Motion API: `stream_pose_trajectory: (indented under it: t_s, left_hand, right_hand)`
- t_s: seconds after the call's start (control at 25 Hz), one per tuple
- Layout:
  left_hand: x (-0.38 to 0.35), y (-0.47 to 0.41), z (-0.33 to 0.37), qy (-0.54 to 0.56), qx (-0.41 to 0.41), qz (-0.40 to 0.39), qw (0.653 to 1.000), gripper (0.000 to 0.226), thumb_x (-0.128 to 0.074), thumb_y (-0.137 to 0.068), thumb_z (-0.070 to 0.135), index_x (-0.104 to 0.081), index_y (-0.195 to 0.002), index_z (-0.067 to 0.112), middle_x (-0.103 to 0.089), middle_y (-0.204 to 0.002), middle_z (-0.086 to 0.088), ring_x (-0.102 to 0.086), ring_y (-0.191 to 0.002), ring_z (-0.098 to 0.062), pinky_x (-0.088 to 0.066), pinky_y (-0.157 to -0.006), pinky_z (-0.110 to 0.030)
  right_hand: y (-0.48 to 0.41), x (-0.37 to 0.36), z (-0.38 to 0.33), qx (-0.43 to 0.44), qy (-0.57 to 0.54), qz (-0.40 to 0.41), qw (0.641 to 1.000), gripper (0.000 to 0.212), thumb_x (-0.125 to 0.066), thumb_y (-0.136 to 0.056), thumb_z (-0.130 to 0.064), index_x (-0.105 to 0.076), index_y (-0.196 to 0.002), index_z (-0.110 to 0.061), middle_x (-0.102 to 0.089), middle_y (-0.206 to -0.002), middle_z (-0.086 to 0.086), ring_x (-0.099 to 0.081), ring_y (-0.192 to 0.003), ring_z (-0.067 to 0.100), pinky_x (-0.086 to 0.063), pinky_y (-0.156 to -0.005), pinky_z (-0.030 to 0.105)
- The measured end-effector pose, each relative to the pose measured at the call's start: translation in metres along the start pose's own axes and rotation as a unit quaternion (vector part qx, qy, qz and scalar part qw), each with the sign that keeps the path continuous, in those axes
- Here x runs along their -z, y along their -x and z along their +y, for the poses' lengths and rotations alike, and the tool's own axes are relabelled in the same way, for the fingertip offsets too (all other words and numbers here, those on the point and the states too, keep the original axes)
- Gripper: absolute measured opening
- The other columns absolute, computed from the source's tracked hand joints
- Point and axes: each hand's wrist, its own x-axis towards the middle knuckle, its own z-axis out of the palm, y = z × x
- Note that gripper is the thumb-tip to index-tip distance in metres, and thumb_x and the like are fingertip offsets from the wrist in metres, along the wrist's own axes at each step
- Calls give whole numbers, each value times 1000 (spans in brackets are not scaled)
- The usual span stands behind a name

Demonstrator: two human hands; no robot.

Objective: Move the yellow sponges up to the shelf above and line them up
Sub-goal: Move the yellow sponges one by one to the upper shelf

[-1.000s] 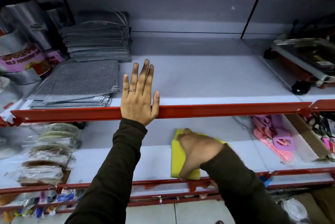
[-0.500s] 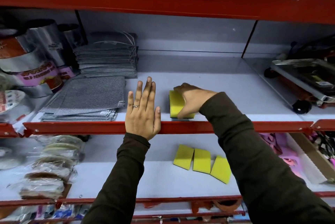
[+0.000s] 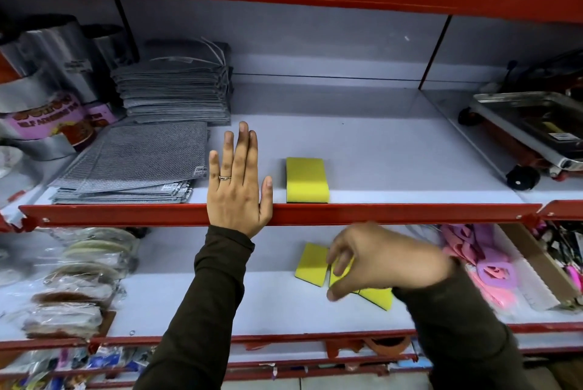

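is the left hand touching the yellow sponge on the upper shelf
Apart. The head view shows bare shelf between the left hand, resting flat on the upper shelf edge, and the yellow sponge to its right.
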Motion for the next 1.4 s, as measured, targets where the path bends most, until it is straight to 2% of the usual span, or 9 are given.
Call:
stream_pose_trajectory:
  t_s: [0.12,0.2,0.32,0.44,0.72,0.96,1.16,1.24,1.4]
  left_hand:
    - [-1,0,-1,-3,-2,2,1000,71,-33,-101,36,-23,-162,0,-24,-169,-15,7,-160,-21,5,-131,-43]
    - [0,-1,-2,1,-3,7,1000,70,-33,-101,36,-25,-161,0,-27,-168,-16,6,-161,-22,4,-131,-43]
    - [-2,0,-2,6,-11,18,1000,71,-34,-100,36,-26,-160,-1,-23,-167,-13,5,-161,-22,4,-132,-42]
    - [-3,0,-2,4,-16,14,1000,73,-34,-99,38,-24,-160,-1,-21,-166,-15,5,-161,-22,5,-131,-43]
    - [-1,0,-2,11,-21,6,1000,74,-36,-100,38,-21,-162,0,-21,-167,-11,8,-160,-22,4,-131,-44]
    - [0,1,-1,4,-13,-6,1000,72,-34,-101,38,-20,-163,2,-25,-169,-17,8,-160,-21,6,-131,-43]
    - [1,0,0,13,-8,0,1000,71,-33,-103,38,-20,-163,3,-25,-169,-16,5,-161,-22,5,-131,-43]
    - [2,0,-1,12,-9,3,1000,71,-34,-102,37,-22,-162,2,-26,-168,-17,4,-161,-23,3,-132,-43]
    - [2,-1,-1,10,-12,4,1000,72,-35,-100,37,-26,-161,1,-23,-169,-14,3,-161,-24,2,-131,-45]
  right_hand:
    - [-77,-51,36,-78,44,-61,994,59,-88,-60,-53,-65,-97,-14,-70,-99,1,-67,-87,19,-55,-74,32]
    - [-128,-81,63,-106,41,-23,993,86,-84,-64,-59,-55,-128,-8,-60,-131,10,-60,-117,25,-51,-95,34]
    - [-182,-117,94,-122,54,14,991,129,-76,-70,-65,-5,-159,-4,-13,-168,14,-16,-156,28,-13,-128,41]
    - [-203,-134,104,-130,111,13,985,130,-70,-73,-68,3,-158,-3,-4,-169,16,-5,-158,29,0,-128,47]
    - [-169,-129,66,-67,154,-8,986,116,-77,-71,-55,-17,-156,-2,-21,-162,23,-19,-152,38,-7,-128,48]
    - [-40,-41,-2,43,98,-45,993,88,-86,-50,-60,-57,-120,-15,-58,-117,6,-59,-109,30,-51,-99,40]
    - [37,76,-15,88,94,146,981,110,-91,-55,-51,-39,-148,-24,-49,-137,-4,-49,-126,14,-39,-106,22]
    - [17,109,-2,48,117,199,972,112,-92,-54,-47,-38,-149,-21,-50,-138,1,-49,-129,21,-42,-107,29]
    - [-50,126,29,-43,152,127,979,114,-89,-60,-46,-29,-153,-21,-42,-152,4,-44,-138,26,-44,-109,40]
